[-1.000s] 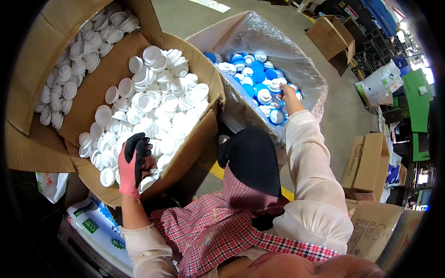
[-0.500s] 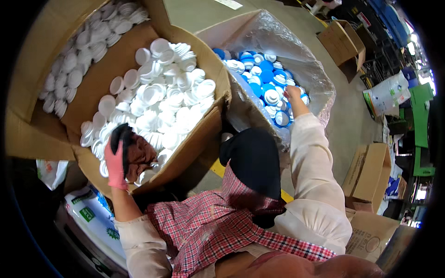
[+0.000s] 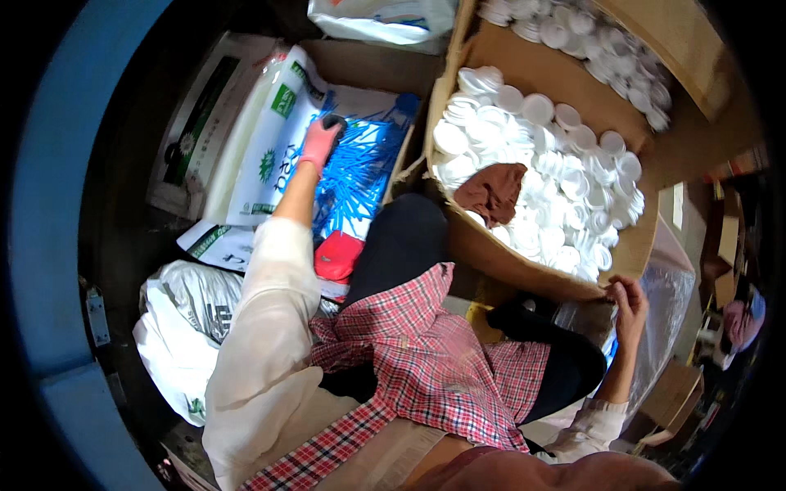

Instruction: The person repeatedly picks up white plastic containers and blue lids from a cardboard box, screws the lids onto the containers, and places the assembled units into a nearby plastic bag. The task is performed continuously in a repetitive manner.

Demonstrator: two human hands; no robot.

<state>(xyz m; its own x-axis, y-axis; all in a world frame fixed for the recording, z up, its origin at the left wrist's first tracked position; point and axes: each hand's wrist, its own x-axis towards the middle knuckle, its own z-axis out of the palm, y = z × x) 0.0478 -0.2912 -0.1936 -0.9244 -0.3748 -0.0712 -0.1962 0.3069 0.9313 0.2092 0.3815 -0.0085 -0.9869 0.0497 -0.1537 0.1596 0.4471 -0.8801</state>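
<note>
My left hand (image 3: 322,141), in a pink and black glove, is over a heap of thin blue plastic strips (image 3: 348,176) at the left. Its fingers are curled in, and what they hold, if anything, is hidden. My bare right hand (image 3: 629,304) grips the near right edge of a large cardboard box (image 3: 540,274), fingers closed at the rim. White round plastic lids (image 3: 565,188) fill this box in a loose heap. On the lids, by the left wall, lies a crumpled brown cloth (image 3: 491,193). A red cloth-like item (image 3: 338,257) rests at the near end of the blue strips.
A printed white plastic sack (image 3: 270,164) lies beside the strips. A white bag (image 3: 180,327) sits at the near left, by a blue upright panel (image 3: 65,270). Clear plastic lining (image 3: 667,303) shows beyond my right hand. Another cardboard box (image 3: 671,397) stands farther right.
The view has swung left. My left hand has let go of the brown cloth and moved to the blue strips. My right hand has left the blue and white lids for the box edge.
</note>
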